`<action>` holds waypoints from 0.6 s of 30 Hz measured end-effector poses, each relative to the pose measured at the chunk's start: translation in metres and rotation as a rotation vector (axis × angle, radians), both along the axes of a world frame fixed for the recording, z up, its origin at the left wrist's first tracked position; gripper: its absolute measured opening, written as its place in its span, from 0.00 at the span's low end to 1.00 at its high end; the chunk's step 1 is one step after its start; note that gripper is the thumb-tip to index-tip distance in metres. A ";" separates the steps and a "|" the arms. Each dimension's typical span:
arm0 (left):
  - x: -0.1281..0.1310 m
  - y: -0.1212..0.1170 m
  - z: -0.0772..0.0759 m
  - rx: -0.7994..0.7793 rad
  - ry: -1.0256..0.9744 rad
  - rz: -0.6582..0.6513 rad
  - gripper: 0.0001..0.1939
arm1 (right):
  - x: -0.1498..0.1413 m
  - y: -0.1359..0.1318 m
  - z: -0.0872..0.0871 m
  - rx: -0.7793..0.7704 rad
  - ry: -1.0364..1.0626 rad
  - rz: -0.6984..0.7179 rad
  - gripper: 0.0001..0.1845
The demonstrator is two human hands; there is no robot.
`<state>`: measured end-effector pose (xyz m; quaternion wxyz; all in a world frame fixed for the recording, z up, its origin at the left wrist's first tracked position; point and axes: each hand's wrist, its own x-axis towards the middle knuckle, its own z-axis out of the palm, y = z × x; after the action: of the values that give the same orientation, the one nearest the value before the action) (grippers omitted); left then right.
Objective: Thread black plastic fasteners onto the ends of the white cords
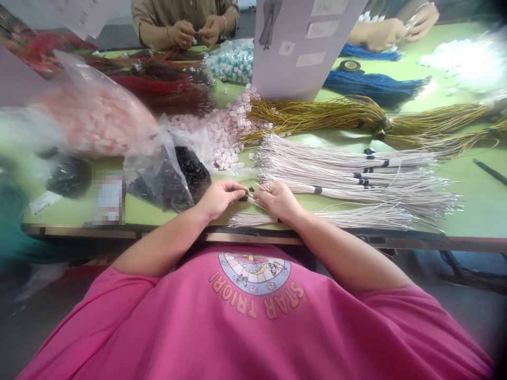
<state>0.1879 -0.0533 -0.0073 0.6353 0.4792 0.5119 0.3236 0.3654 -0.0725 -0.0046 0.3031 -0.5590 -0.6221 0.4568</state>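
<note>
My left hand (222, 199) is closed in a pinch on a small black connector housing (246, 195) near the table's front edge. Close beside it on the right, my right hand (277, 201) pinches the end of a thin white wire. The fingertips of both hands almost meet; whether the wire sits inside the housing is too small to tell. A loose row of white wires (356, 217) runs under and right of my right hand. Behind it lie taped bundles of white wires (340, 171) with bare metal ends. Left of my left hand rests a clear bag of black housings (190, 171).
Pale pink housings (227, 132) are heaped behind my hands, beside a bag of pink pieces (99, 121). Yellow wires (328, 117) and blue wires (372, 84) lie further back. A purple divider (293, 63) stands upright. Across the table, other people's hands (198, 32) work on small parts.
</note>
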 end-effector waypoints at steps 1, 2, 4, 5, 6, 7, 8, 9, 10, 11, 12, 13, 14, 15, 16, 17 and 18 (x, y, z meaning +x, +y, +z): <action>0.001 -0.001 0.000 0.014 0.013 -0.006 0.07 | 0.000 0.000 0.000 0.004 -0.002 0.012 0.12; 0.002 -0.001 0.001 0.026 0.021 -0.015 0.07 | 0.000 0.001 0.000 0.004 -0.005 0.020 0.12; 0.003 -0.003 0.002 0.043 0.033 -0.027 0.08 | -0.001 0.001 0.000 -0.001 -0.007 0.023 0.13; 0.004 -0.003 0.002 0.047 0.042 -0.031 0.08 | -0.001 0.001 0.000 -0.001 -0.003 0.024 0.13; 0.004 -0.003 0.002 0.046 0.050 -0.029 0.08 | -0.001 0.000 0.000 0.000 0.004 0.031 0.13; 0.004 -0.003 0.001 0.044 0.056 -0.017 0.09 | -0.001 0.000 -0.001 0.002 0.011 0.038 0.14; 0.004 -0.003 0.000 0.042 0.057 0.003 0.09 | -0.001 0.000 -0.001 0.005 0.020 0.043 0.14; 0.004 -0.002 -0.002 0.044 0.054 0.030 0.09 | -0.001 -0.001 -0.001 0.004 0.025 0.048 0.15; 0.004 -0.002 -0.004 0.049 0.048 0.051 0.09 | -0.001 -0.001 -0.001 0.001 0.028 0.053 0.15; 0.004 -0.001 -0.006 0.056 0.038 0.068 0.09 | -0.001 -0.002 -0.001 0.000 0.030 0.057 0.16; 0.003 -0.001 -0.007 0.062 0.026 0.077 0.10 | -0.001 -0.002 -0.001 0.001 0.030 0.060 0.16; 0.003 0.000 -0.009 0.064 0.018 0.077 0.10 | -0.001 -0.002 -0.001 0.003 0.029 0.062 0.16; 0.003 0.000 -0.009 0.064 0.016 0.071 0.10 | -0.001 -0.002 -0.002 0.004 0.027 0.063 0.15; 0.003 0.000 -0.009 0.060 0.019 0.062 0.10 | -0.001 -0.003 -0.001 0.004 0.024 0.054 0.14; 0.003 0.000 -0.009 0.055 0.024 0.051 0.10 | -0.001 -0.003 -0.001 -0.001 0.023 0.041 0.14; 0.003 0.000 -0.008 0.051 0.031 0.041 0.10 | 0.000 -0.003 -0.001 -0.010 0.023 0.026 0.14; 0.002 0.000 -0.006 0.048 0.041 0.029 0.10 | 0.000 -0.003 -0.001 -0.019 0.029 0.009 0.14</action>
<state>0.1904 -0.0537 -0.0137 0.6085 0.4933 0.5237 0.3349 0.3652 -0.0751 -0.0055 0.3047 -0.5524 -0.6156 0.4723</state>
